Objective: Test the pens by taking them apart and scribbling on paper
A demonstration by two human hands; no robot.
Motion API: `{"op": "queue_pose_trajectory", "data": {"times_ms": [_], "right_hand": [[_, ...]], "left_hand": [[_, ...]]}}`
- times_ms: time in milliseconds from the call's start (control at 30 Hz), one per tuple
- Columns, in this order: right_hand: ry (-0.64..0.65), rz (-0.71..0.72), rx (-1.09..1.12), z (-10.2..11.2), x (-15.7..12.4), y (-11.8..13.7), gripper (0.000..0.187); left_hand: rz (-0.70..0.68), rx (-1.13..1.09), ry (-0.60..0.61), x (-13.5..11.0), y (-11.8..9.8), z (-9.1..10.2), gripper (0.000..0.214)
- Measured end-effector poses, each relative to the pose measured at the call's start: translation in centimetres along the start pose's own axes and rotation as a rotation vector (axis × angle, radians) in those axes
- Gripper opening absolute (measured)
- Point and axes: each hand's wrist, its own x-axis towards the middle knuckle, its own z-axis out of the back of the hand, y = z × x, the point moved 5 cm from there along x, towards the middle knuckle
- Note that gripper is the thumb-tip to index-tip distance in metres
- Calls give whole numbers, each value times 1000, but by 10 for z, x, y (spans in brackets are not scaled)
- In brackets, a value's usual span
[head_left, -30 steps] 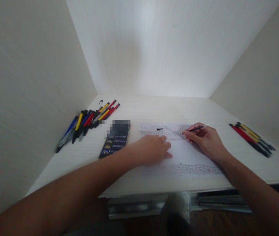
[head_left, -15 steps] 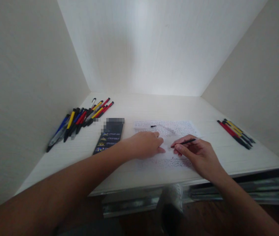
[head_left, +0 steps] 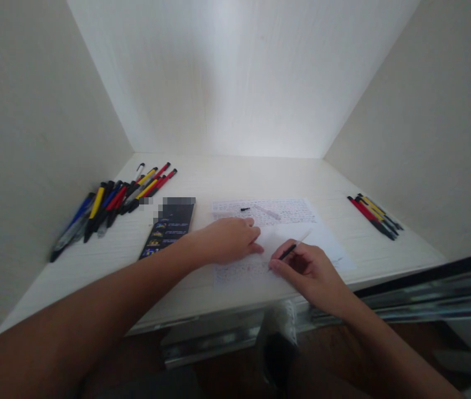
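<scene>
My right hand (head_left: 302, 269) pinches a slim pen refill (head_left: 289, 252), dark at its lower half with a thin clear tube rising to the upper right. Its tip is down at the paper, near the lower handwriting. My left hand (head_left: 233, 239) rests on the sheet to the left, thumb apart from the fingers, with nothing visible in it. The white paper (head_left: 322, 238) has rows of handwriting at the top and bottom and a blank band between. On the upper rows lie a clear pen barrel (head_left: 266, 212) and a small black pen part (head_left: 245, 209).
A phone (head_left: 173, 221) with a dark lit screen lies left of the paper, partly behind my left forearm. Several pens (head_left: 114, 202) in mixed colours are piled along the left wall. More red and yellow pens (head_left: 372, 216) lie by the right wall. The table's front edge (head_left: 202, 316) is near.
The view has shifted, so things appear further left. My right hand has moved nearer me, down to the lower handwriting, and the refill stands more steeply. My left hand stays on the paper.
</scene>
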Motion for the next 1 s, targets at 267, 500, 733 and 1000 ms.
{"op": "queue_pose_trajectory", "data": {"times_ms": [267,500,733,1000], "right_hand": [[48,32,-87,2,-7,2,20],[60,28,-99,1,-8,4,20],[61,43,-127,1,-7,2,19],[62,46,-112,2,-8,4,17]], "left_hand": [[1,-4,-17,0,0,-1,38],[5,1,8,-1,-2,0,37],[-3,7,-14,-1,-1,-1,39],[17,-20,11,-1,-2,1,36]]}}
